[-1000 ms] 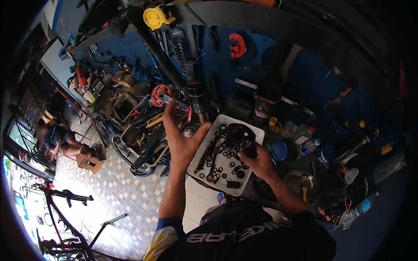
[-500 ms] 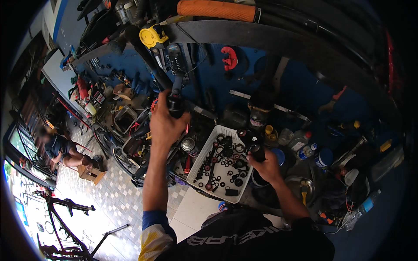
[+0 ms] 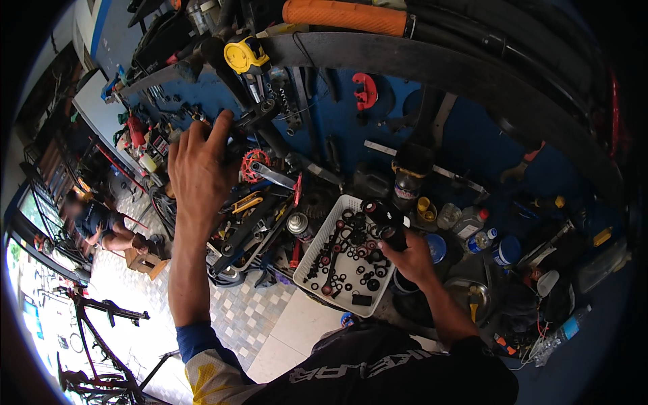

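1. Left grip point(image 3: 200, 165): raised, fingers curled beside a dark part point(image 3: 262, 113); whether it grasps this is hidden.
2. Right grip point(image 3: 412, 258): closed around a black tube point(image 3: 393, 236), at the tray's right side. Apparent step: handling parts; the next move calls for a steady hold.
3. Tray point(image 3: 316, 286): white, bearing loose rings point(image 3: 371, 283).
4. Beyond: red chainring point(image 3: 252, 166).

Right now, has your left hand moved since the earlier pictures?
Yes, leftward: the left hand was right of the red chainring and is now left of it.
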